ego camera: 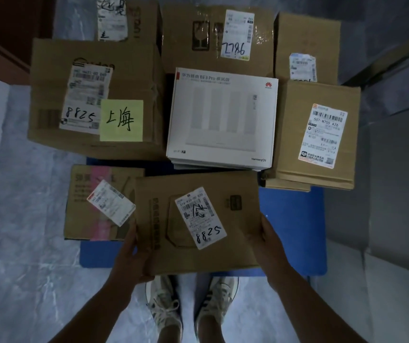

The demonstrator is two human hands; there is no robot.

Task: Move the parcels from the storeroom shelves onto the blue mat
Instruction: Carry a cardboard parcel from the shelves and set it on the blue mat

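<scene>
Holding the flat parcel (pixel 235 231) by its two short sides here. My left hand (pixel 134 256) is wrapped round the left edge with the thumb up on the top face, and my right hand (pixel 266 243) clasps the right edge, so both hands are gripping this box and nothing else. It sits low over the near strip of the blue mat (pixel 295 231), just in front of the white router box (pixel 223 117) and tight against the pink-striped box (pixel 82 214) on its left. Whether its underside is down on the mat, I can't tell from up here.

Handling, as I read it: thin corrugated card, stiff enough across the span, and probably light, since it's held level from the edges alone. The faces look smooth and a bit slick. The shipping label (pixel 201 217) marked 8825 is no place to grab, so I'd take the edges and corners, palms pressing in, fingers under. A flat box like this could bow if squeezed mid-panel.

Containers now: every box in sight is shut, contents hidden. The white one has a router printed on its lid, so I'd guess that's what's inside. The big carton (pixel 129 78) with the yellow note (pixel 121 120) sits rear left, the labelled carton (pixel 295 134) is on the right, and there are more cartons (pixel 198 38) behind. They crowd the mat, and the free blue is at the near right.
</scene>
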